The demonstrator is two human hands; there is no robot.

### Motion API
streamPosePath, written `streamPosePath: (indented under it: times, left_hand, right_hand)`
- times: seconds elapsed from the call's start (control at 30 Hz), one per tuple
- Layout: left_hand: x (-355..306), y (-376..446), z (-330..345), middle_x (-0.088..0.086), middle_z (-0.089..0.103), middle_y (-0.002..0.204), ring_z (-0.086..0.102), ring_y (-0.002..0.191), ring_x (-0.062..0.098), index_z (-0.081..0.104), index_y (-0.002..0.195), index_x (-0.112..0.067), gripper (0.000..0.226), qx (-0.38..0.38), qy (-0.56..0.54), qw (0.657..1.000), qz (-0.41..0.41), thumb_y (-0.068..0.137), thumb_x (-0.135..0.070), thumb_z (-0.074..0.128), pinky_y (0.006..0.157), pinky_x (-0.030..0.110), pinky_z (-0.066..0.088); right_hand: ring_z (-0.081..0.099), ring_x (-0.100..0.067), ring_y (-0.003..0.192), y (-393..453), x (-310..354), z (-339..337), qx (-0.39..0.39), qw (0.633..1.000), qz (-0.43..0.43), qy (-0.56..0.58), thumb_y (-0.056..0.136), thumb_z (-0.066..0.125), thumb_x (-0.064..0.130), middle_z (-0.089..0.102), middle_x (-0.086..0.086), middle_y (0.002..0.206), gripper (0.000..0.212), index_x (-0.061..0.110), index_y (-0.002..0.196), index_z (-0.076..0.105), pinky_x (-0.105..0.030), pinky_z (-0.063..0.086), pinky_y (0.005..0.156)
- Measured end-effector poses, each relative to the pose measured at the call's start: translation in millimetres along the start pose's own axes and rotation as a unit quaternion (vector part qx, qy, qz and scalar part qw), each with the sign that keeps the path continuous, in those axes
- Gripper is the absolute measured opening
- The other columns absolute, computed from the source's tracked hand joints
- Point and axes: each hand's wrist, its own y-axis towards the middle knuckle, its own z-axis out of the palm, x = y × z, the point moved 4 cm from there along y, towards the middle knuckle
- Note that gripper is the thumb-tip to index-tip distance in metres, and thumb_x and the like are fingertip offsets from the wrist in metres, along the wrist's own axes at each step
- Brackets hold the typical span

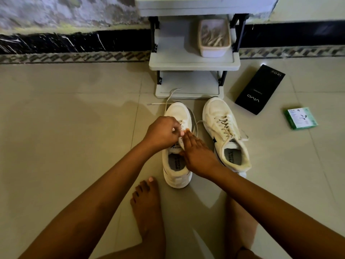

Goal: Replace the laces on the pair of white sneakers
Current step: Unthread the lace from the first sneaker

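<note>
Two white sneakers stand on the tiled floor. The left sneaker (177,171) is right under my hands, and its cream lace (169,99) trails loose past the toe toward the shelf. My left hand (162,132) has its fingers curled and pinches the lace over the eyelets. My right hand (196,154) lies over the tongue with straight fingers touching the shoe. The right sneaker (224,131) stands beside it, fully laced, with its lace ends hanging to the right.
A small white shelf rack (194,62) stands against the wall just beyond the shoes, holding a plastic tub (214,51) of pale strips. A black phone box (259,89) and a green box (300,118) lie on the floor at right. My bare foot (147,202) rests below the left sneaker.
</note>
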Motion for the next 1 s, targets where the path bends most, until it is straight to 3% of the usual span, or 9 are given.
streamPosePath:
  times: [0.13, 0.27, 0.47, 0.6, 0.7, 0.83, 1.0]
  left_hand:
    - [-6, -2, -8, 0.006, 0.068, 0.106, 0.06, 0.101, 0.021, 0.072, 0.099, -0.011, 0.017, 0.008, -0.067, 0.998, 0.004, 0.086, -0.018, 0.065, 0.08, 0.023, 0.043]
    - [9, -8, 3, 0.003, 0.059, 0.123, 0.055, 0.11, 0.023, 0.067, 0.112, -0.021, 0.026, 0.04, 0.052, 0.998, -0.006, 0.086, -0.022, 0.06, 0.088, 0.036, 0.048]
    - [11, -10, 12, 0.0, 0.06, 0.118, 0.059, 0.102, 0.022, 0.069, 0.104, -0.017, 0.02, -0.01, 0.086, 0.996, -0.002, 0.09, -0.023, 0.056, 0.078, 0.033, 0.049]
    - [2, -4, -10, 0.004, 0.07, 0.093, 0.064, 0.091, 0.02, 0.072, 0.092, -0.006, 0.012, -0.018, -0.152, 0.988, -0.004, 0.084, -0.014, 0.067, 0.084, 0.031, 0.05]
    - [-1, -3, -19, 0.002, 0.069, 0.096, 0.064, 0.092, 0.018, 0.07, 0.094, -0.007, 0.011, -0.041, -0.209, 0.977, -0.009, 0.085, -0.011, 0.066, 0.086, 0.034, 0.051]
    - [10, -4, -2, 0.005, 0.055, 0.126, 0.053, 0.114, 0.023, 0.062, 0.119, -0.02, 0.036, 0.059, -0.02, 0.998, -0.021, 0.083, -0.018, 0.066, 0.092, 0.037, 0.046]
    - [10, -8, 4, 0.004, 0.058, 0.114, 0.056, 0.103, 0.022, 0.071, 0.094, -0.019, 0.013, 0.017, 0.049, 0.997, -0.056, 0.087, -0.021, 0.06, 0.078, 0.031, 0.045]
  right_hand:
    - [-0.001, -0.022, 0.146, 0, 1, -1, -0.003, 1.0, -0.004, -0.001, 0.102, 0.028, 0.032, -0.008, -0.014, 0.158, 0.064, 0.007, 0.149, -0.008, -0.029, 0.001, 0.116]
    - [0.003, -0.022, 0.146, 0, 0, 0, -0.012, 1.0, -0.005, 0.007, 0.101, 0.03, 0.034, 0.002, -0.013, 0.158, 0.065, 0.007, 0.15, -0.003, -0.028, 0.002, 0.116]
    - [0.004, -0.024, 0.146, 1, 0, 1, -0.012, 1.0, -0.003, 0.001, 0.102, 0.03, 0.035, 0.003, -0.014, 0.158, 0.065, 0.007, 0.15, -0.003, -0.03, 0.004, 0.116]
    - [-0.001, -0.023, 0.146, 1, -1, 0, -0.007, 1.0, -0.005, 0.01, 0.102, 0.029, 0.033, -0.005, -0.013, 0.158, 0.064, 0.008, 0.149, -0.006, -0.031, 0.003, 0.116]
    - [-0.003, -0.022, 0.146, 1, 0, 0, -0.011, 1.0, -0.006, 0.019, 0.102, 0.029, 0.032, -0.008, -0.012, 0.158, 0.065, 0.008, 0.149, -0.007, -0.029, 0.003, 0.116]
    - [0.005, -0.025, 0.146, 1, 0, 1, -0.02, 0.999, -0.011, 0.033, 0.1, 0.035, 0.033, 0.001, -0.013, 0.158, 0.067, 0.008, 0.15, -0.003, -0.032, 0.011, 0.116]
    - [0.008, -0.027, 0.145, 1, -1, 2, -0.027, 0.999, -0.014, 0.036, 0.099, 0.037, 0.034, 0.004, -0.013, 0.158, 0.068, 0.009, 0.15, -0.002, -0.033, 0.015, 0.115]
